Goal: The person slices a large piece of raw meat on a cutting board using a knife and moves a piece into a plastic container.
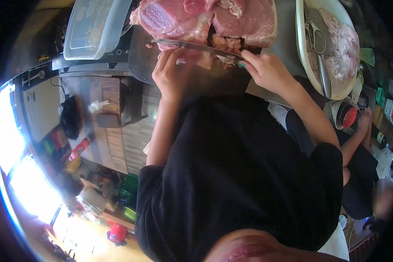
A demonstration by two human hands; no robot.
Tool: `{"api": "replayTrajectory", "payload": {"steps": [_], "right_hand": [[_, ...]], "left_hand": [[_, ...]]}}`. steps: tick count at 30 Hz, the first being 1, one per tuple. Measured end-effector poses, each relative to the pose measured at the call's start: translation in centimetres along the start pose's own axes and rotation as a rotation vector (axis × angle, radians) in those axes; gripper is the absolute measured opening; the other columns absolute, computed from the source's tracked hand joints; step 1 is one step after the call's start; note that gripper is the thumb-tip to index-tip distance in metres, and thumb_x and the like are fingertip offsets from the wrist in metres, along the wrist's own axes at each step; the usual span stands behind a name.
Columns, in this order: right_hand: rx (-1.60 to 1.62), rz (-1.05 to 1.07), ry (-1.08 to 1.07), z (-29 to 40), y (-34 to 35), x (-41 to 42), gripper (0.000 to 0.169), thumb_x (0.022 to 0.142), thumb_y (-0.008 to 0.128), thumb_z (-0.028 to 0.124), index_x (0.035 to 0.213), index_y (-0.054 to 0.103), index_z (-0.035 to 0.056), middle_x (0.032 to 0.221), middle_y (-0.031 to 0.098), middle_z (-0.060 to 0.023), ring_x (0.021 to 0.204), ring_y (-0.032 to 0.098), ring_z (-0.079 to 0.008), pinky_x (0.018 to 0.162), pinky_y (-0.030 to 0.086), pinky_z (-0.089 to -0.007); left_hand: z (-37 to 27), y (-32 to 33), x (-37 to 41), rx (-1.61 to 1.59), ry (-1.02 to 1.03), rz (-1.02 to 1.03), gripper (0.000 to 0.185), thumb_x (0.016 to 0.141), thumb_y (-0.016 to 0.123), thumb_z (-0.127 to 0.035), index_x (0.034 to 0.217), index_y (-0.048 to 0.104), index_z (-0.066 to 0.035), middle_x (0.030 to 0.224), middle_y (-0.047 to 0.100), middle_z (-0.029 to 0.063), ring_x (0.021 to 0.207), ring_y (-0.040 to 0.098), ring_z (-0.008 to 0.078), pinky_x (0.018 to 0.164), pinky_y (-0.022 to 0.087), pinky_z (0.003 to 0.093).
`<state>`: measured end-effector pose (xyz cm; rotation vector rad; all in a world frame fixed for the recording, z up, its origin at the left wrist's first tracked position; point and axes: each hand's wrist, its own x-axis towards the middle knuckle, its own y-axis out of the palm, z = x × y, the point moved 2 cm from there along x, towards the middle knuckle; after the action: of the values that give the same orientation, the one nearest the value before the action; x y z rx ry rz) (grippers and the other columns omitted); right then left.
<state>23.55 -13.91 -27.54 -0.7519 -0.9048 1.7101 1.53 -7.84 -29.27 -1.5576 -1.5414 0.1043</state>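
My right hand point(267, 70) grips the handle of a long kitchen knife point(196, 46), its blade lying across raw meat with the tip toward the left. My left hand point(170, 73) presses bent fingers on a piece of raw meat point(198, 58), just on my side of the blade. Beyond the knife lie large slabs of raw pinkish meat point(177, 19). Smaller browner scraps point(226, 44) sit near the knife's handle end. Under all this is a dark cutting board point(139, 62). The handle is mostly hidden by my right fingers.
A translucent plastic container point(86, 29) stands on a stove at the upper left. Right of the board, a white basin point(299, 49) holds pale raw meat, scissors point(317, 39) and a metal-bladed tool. Stacked bowls point(344, 114) and another person point(360, 173) are farther right.
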Motion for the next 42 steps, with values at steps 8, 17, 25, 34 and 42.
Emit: {"api": "replayTrajectory", "payload": {"steps": [8, 17, 25, 34, 42], "right_hand": [[0.01, 0.023, 0.026, 1.4, 0.7, 1.4, 0.012, 0.082, 0.054, 0.014, 0.09, 0.048, 0.0059, 0.061, 0.056, -0.0142, 0.057, 0.056, -0.0335, 0.051, 0.043, -0.0421], [-0.009, -0.134, -0.113, 3.4, 2.8, 6.0, 0.013, 0.081, 0.053, 0.012, 0.09, 0.048, 0.0034, 0.059, 0.056, -0.0165, 0.058, 0.057, -0.0364, 0.051, 0.045, -0.0433], [0.071, 0.05, 0.08, 1.4, 0.4, 0.2, 0.015, 0.083, 0.053, 0.014, 0.095, 0.048, 0.0061, 0.06, 0.056, -0.0172, 0.057, 0.056, -0.0356, 0.049, 0.043, -0.0448], [0.068, -0.112, -0.085, 3.8, 3.1, 5.9, 0.017, 0.082, 0.052, 0.014, 0.094, 0.05, 0.0027, 0.063, 0.057, -0.0195, 0.063, 0.058, -0.0372, 0.057, 0.046, -0.0447], [0.211, 0.012, 0.121, 3.7, 3.2, 2.2, 0.015, 0.084, 0.052, 0.014, 0.093, 0.048, 0.0031, 0.062, 0.055, -0.0212, 0.061, 0.055, -0.0401, 0.053, 0.043, -0.0465]], "left_hand": [[-0.1, -0.4, 0.0, -0.028, -0.05, -0.004, 0.015, 0.062, 0.07, -0.005, 0.075, 0.063, -0.008, 0.072, 0.06, 0.0033, 0.065, 0.06, 0.0185, 0.059, 0.048, 0.0288], [0.1, -0.6, 0.1, -0.04, -0.067, -0.054, 0.014, 0.063, 0.066, 0.0, 0.076, 0.063, -0.005, 0.073, 0.061, 0.0049, 0.064, 0.06, 0.0178, 0.059, 0.048, 0.0275], [0.4, -1.0, -0.1, -0.183, -0.228, -0.039, 0.014, 0.065, 0.063, 0.003, 0.077, 0.063, -0.002, 0.078, 0.061, 0.0075, 0.067, 0.06, 0.0147, 0.061, 0.051, 0.0248], [0.6, -0.9, 0.1, -0.181, -0.206, -0.043, 0.015, 0.066, 0.063, 0.003, 0.079, 0.063, -0.003, 0.081, 0.061, 0.0058, 0.071, 0.061, 0.0137, 0.062, 0.052, 0.0246], [0.2, -1.2, 0.1, -0.175, -0.261, -0.062, 0.014, 0.066, 0.063, 0.004, 0.077, 0.063, -0.003, 0.083, 0.06, 0.0054, 0.073, 0.06, 0.0137, 0.063, 0.054, 0.0257]]}}
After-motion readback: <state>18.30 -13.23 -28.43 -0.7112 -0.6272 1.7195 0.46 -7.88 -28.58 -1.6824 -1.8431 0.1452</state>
